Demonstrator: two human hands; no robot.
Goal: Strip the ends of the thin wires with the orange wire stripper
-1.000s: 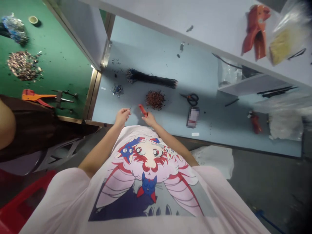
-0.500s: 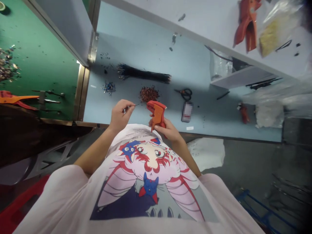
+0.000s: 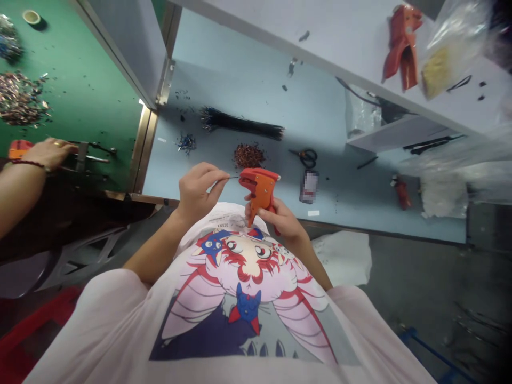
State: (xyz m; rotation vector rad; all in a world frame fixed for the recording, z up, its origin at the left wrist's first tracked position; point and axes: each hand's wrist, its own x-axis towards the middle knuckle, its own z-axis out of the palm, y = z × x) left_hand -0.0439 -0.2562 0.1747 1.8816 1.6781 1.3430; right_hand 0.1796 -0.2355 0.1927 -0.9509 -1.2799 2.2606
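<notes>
My right hand (image 3: 285, 217) is closed round the handles of a red and orange wire stripper (image 3: 262, 186), its jaws turned left. Between the thumb and fingertips of my left hand (image 3: 202, 189) a thin black wire (image 3: 234, 177) is pinched, its end close to the stripper's jaws; whether it touches them I cannot tell. Just beyond the stripper lies a pile of small copper-coloured scraps (image 3: 249, 156). A bundle of black wires (image 3: 244, 124) lies behind that pile. A small heap of bluish metallic bits (image 3: 186, 143) is to the left.
Scissors (image 3: 306, 157) and a phone (image 3: 309, 186) lie to the right. A grey shelf (image 3: 344, 69) overhangs the blue table, with another stripper (image 3: 404, 48) on it. At the green table on the left, another person's hand (image 3: 52, 152) rests by a tool.
My left hand now has the wire's end nearer the stripper's jaws, and the stripper sits more upright. Another person's arm has come into view at the left. The view has shifted slightly.
</notes>
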